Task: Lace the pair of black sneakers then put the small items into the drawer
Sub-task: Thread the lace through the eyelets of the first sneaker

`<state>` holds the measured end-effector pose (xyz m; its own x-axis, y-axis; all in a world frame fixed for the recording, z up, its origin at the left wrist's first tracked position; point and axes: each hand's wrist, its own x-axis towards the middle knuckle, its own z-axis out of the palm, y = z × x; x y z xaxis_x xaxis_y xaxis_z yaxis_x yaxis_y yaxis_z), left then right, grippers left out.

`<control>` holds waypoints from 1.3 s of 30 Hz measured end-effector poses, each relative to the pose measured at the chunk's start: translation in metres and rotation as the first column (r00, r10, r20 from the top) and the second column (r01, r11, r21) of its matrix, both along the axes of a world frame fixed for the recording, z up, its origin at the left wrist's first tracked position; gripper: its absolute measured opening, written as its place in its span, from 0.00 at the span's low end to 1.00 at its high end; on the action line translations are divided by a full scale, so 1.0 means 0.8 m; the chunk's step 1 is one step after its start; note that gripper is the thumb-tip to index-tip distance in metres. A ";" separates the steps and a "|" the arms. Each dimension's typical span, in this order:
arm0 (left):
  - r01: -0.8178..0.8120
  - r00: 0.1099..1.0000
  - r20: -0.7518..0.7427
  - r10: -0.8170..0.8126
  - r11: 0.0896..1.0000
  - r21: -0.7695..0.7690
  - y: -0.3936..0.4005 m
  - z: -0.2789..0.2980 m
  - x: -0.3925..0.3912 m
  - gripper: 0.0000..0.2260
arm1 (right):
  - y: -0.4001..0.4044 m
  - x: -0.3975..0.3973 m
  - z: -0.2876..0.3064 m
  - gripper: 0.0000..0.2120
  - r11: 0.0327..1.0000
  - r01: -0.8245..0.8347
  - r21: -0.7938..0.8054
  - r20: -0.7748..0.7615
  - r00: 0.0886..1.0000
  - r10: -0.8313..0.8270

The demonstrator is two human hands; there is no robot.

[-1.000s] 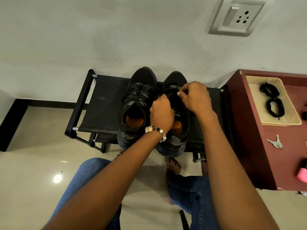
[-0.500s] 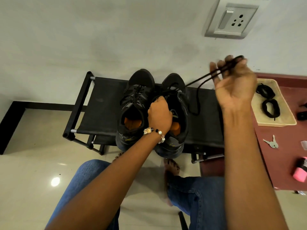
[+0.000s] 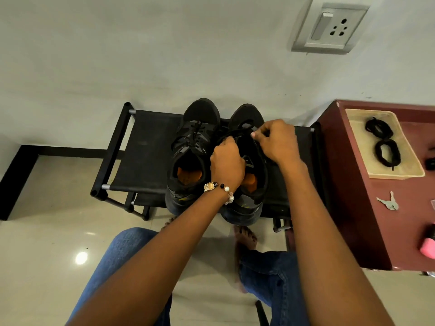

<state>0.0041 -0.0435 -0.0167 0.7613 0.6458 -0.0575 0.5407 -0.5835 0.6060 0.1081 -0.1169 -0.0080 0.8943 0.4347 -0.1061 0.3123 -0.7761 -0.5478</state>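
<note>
Since half a second ago, when it was raised toward the wall drawing lace out, my right hand (image 3: pixel 279 142) is coming back down over the right sneaker (image 3: pixel 247 165), its fingertips pinching the black lace (image 3: pixel 237 131) near the toe end. My left hand (image 3: pixel 227 161) is staying curled on that sneaker's throat, gripping the lace's other run as far as I can tell. Both sneakers are standing side by side on the black stool (image 3: pixel 146 156), toes pointing away from me toward the wall, so the eyelet rows are running straight ahead of the hands. I am judging the right hand nearer the next eyelet. The left sneaker (image 3: pixel 193 151) is looking laced already.
</note>
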 end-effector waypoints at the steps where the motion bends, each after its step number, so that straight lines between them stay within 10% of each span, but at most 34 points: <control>1: 0.001 1.000 0.002 -0.001 1.000 0.001 0.000 -0.001 0.000 0.12 | 0.001 0.000 -0.003 0.08 1.000 0.013 -0.022 0.013 1.000 -0.013; 7: 0.012 1.000 -0.015 -0.012 1.000 -0.003 -0.001 0.000 0.001 0.13 | -0.003 0.000 -0.001 0.07 0.999 -0.045 -0.025 0.030 0.998 0.046; 10: 0.012 1.000 -0.019 -0.012 1.000 -0.007 0.000 0.001 0.001 0.15 | -0.008 0.003 0.006 0.07 0.956 0.159 0.246 -0.228 0.968 -0.102; 15: 0.011 1.000 -0.004 -0.011 1.000 -0.021 0.002 -0.001 0.000 0.16 | -0.069 0.029 0.045 0.13 0.294 0.728 0.619 -0.763 0.646 0.006; 18: 0.020 1.000 0.009 -0.020 0.999 -0.031 0.002 0.000 0.000 0.20 | -0.087 0.027 0.045 0.10 0.522 0.647 0.555 -0.656 0.727 -0.204; 22: 0.020 0.999 0.051 -0.014 0.994 -0.105 0.004 -0.003 -0.001 0.31 | -0.062 0.012 0.014 0.08 0.945 0.323 0.040 -0.322 0.900 -0.294; 28: -0.035 0.992 0.110 0.060 0.975 -0.220 0.006 -0.007 0.000 0.38 | 0.011 -0.018 0.026 0.17 0.996 -0.087 -0.026 0.171 0.981 0.090; 32: -0.071 0.994 0.063 0.088 0.967 -0.243 0.009 -0.012 0.004 0.34 | 0.027 -0.041 0.009 0.24 0.934 -0.140 -0.328 0.062 0.984 0.169; 39: 0.000 0.996 0.088 0.009 0.995 -0.100 0.007 -0.014 0.004 0.21 | 0.023 -0.029 0.005 0.19 0.970 -0.122 -0.210 -0.022 0.993 0.120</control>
<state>0.0072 -0.0376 -0.0281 0.7636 0.6434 -0.0549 0.4851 -0.5154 0.7064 0.0847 -0.0985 -0.0043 0.8352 0.5063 -0.2149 0.4063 -0.8312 -0.3795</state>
